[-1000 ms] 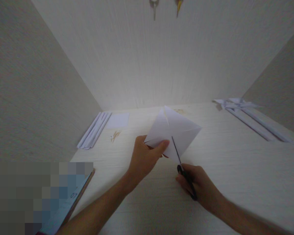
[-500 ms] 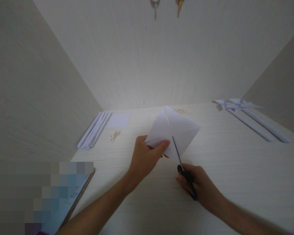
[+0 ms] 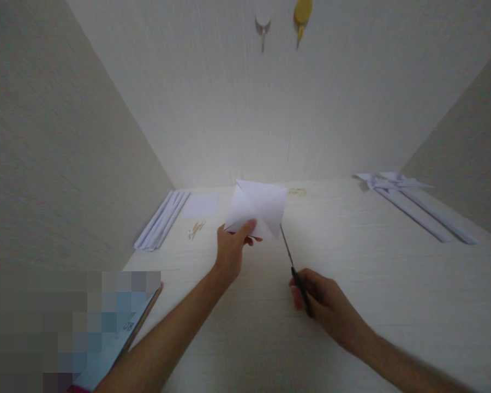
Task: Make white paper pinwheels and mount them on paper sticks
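Note:
My left hand (image 3: 231, 248) pinches a white square of paper (image 3: 264, 204) by its lower left part, thumb on top and fingers underneath. Crease lines run across the sheet, and it is held up above the table. In my right hand (image 3: 321, 295) is a pair of black-handled scissors (image 3: 287, 248), blades pointing up and away. The blade tips are at the paper's lower right edge; I cannot tell if they touch it. The blades look closed together.
Rolled white paper sticks (image 3: 161, 221) lie at the left, beside a flat paper sheet (image 3: 201, 204) and several small tan pieces (image 3: 196, 230). Two paper pinwheels on sticks (image 3: 413, 204) rest at the right. A partly blurred-out screen or board (image 3: 118, 338) stands front left. Two hooks (image 3: 301, 16) hang on the wall.
The scissors have come out from over the paper to its right edge. My left hand has moved the paper left and turned it. The camera view has tilted up slightly.

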### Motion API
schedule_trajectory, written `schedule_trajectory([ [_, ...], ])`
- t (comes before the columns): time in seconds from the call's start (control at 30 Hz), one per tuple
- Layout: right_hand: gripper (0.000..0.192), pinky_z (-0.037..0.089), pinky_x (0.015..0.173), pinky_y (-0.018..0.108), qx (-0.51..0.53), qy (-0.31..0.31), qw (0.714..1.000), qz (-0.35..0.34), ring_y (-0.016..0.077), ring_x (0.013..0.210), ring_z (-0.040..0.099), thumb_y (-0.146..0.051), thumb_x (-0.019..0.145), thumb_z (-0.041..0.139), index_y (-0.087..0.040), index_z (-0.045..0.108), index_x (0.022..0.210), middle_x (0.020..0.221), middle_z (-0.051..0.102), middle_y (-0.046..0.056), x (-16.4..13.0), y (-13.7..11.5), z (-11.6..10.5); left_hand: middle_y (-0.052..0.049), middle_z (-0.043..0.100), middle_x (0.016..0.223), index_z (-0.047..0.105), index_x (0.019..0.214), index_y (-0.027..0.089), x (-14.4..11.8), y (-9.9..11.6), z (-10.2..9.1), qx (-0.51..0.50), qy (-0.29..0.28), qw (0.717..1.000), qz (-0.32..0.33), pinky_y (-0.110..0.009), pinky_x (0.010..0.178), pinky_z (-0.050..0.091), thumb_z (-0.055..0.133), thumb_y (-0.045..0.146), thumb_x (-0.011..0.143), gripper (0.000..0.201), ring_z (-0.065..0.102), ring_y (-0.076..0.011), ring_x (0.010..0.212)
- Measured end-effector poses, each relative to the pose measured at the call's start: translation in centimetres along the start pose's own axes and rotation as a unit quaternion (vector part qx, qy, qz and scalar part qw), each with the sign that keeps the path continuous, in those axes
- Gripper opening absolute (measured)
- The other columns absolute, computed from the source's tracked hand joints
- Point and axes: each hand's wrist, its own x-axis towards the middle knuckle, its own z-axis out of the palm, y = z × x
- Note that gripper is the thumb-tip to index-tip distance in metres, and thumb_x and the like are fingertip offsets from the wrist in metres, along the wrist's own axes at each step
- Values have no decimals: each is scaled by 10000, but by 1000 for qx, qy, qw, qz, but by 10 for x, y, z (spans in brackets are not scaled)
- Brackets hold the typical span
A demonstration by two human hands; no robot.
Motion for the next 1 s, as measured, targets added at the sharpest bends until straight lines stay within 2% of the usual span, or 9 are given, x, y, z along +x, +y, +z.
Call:
schedule_trajectory([
  [0.1,152,317,443,198,30,34,998,-40,95,503,446,-322,777,434,-178,467,813,597,526,-15,3,5,-2,11,576,485,575,594,113,8,-17,-9,-10,-4,1000,-26,-189,359,355,663,233,561,152,504,-82,366],
  [0.17,143,336,464,199,36,88,993,-65,104,532,474,-305,774,448,-188,442,857,604,543,-17,9,13,-7,2,569,475,577,580,108,9,-25,-14,5,-11,999,-31,-198,364,363,671,251,550,174,506,-91,376],
  [0.23,126,353,489,206,15,144,986,-83,112,563,497,-301,768,461,-189,443,820,625,556,-5,19,23,-18,-1,559,459,571,562,107,9,-30,-16,17,-12,999,-27,-206,361,367,676,270,542,196,498,-96,365],
  [0.33,159,368,505,227,-76,222,969,-81,126,559,502,-327,761,446,-176,493,749,634,556,17,39,36,-41,-5,556,452,566,546,108,7,-31,-17,27,-28,999,-23,-213,365,375,684,284,528,213,494,-100,355],
  [0.4,192,377,506,239,-153,281,945,-67,137,549,502,-346,740,453,-166,523,739,624,554,23,54,41,-55,-7,558,450,564,535,108,5,-30,-18,39,-37,998,-24,-208,365,367,681,281,528,209,492,-97,352],
  [0.47,223,386,527,255,-210,315,924,-49,152,563,517,-345,731,457,-152,561,771,656,587,44,68,42,-65,-8,555,441,559,519,108,4,-29,-18,48,-44,997,-28,-205,365,362,676,269,529,199,489,-95,351],
  [0.67,259,391,632,311,-278,336,899,-37,221,718,559,-318,696,521,-127,635,830,795,636,105,96,37,-66,-12,548,436,557,497,109,0,-25,-17,59,-61,996,-32,-220,380,369,670,254,532,187,476,-99,359],
  [0.87,273,400,709,318,-323,322,888,-55,232,804,557,-253,701,552,-100,659,900,866,623,130,99,39,-63,27,508,420,538,463,126,-2,-24,-16,79,-39,996,-21,-199,374,327,682,233,513,186,416,-70,367],
  [1.0,264,404,735,314,-342,297,888,-80,223,806,556,-213,722,543,-99,665,926,844,613,123,99,39,-64,20,538,443,567,483,124,-2,-26,-18,89,-24,996,-22,-208,410,359,682,222,516,155,450,-87,399],
])
